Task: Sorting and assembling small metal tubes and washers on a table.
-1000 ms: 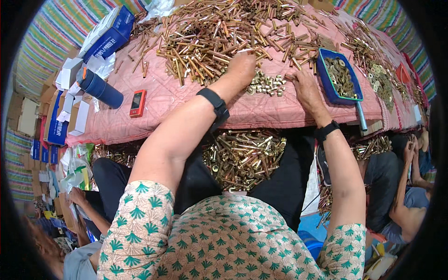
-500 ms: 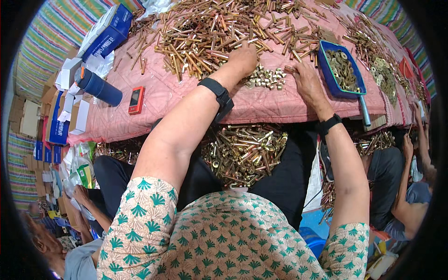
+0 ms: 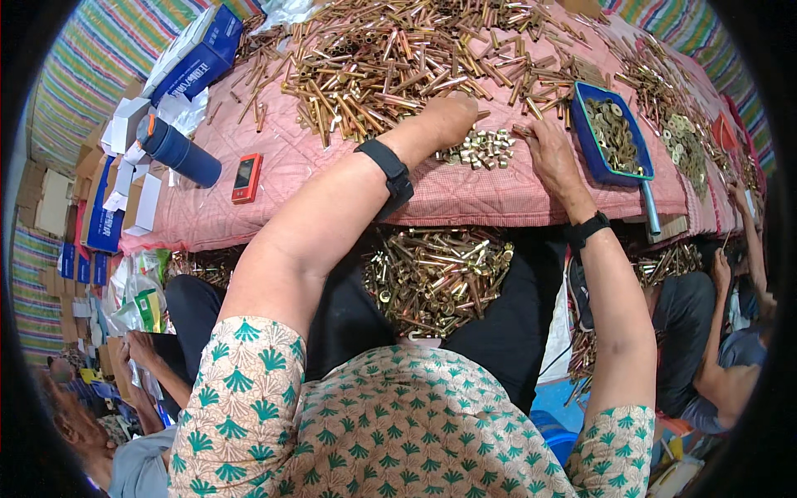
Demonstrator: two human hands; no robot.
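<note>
Near the cloth's (image 3: 531, 195) front edge, between both hands: small brass pieces (image 3: 486, 148). Left hand (image 3: 448, 120) curled over them, grip hidden, cannot tell. Right hand (image 3: 552, 153) pinching one piece at fingertips. Likely hard, smooth, light singly, prone to rolling; best pinched across the sides.

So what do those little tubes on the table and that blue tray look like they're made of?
The tubes look like brass: shiny yellow-gold metal with bright glints. The blue tray, holding ring-shaped pieces, looks like moulded plastic, with an even matte colour, a rounded rim and a handle, though painted metal can't be ruled out.
</note>
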